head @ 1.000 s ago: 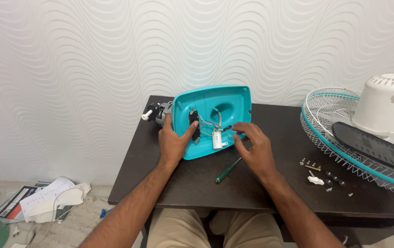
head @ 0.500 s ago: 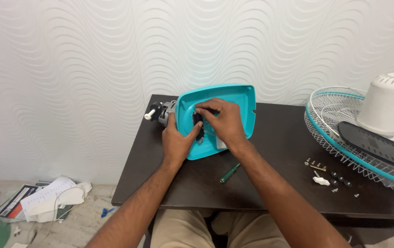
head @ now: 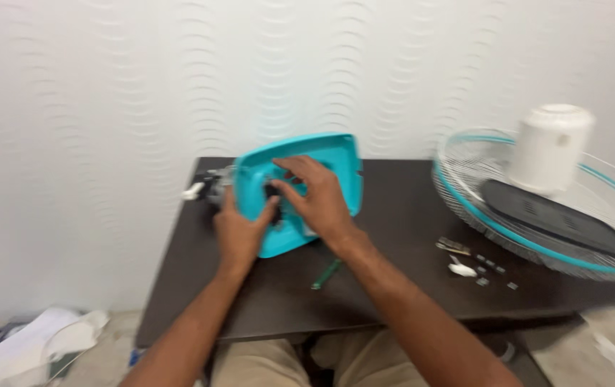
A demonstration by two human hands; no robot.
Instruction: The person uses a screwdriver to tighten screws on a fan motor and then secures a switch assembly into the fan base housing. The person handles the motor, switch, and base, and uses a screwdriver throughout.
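Both bare forearms reach forward from the bottom edge and meet at the teal shell (head: 300,190). The left hand (head: 239,229) grips the shell's near-left edge, palm down, thumb hooked over the rim into the shell. The right hand (head: 318,197) lies flat inside the shell just right of the left, fingers (head: 297,168) spread and pointing left, wrist bent over the shell's near edge.

A housing (head: 336,161) lies at the desk's (head: 401,215) back-left; a fan grille (head: 465,179) overhangs the right edge, small screws (head: 483,271) before it.
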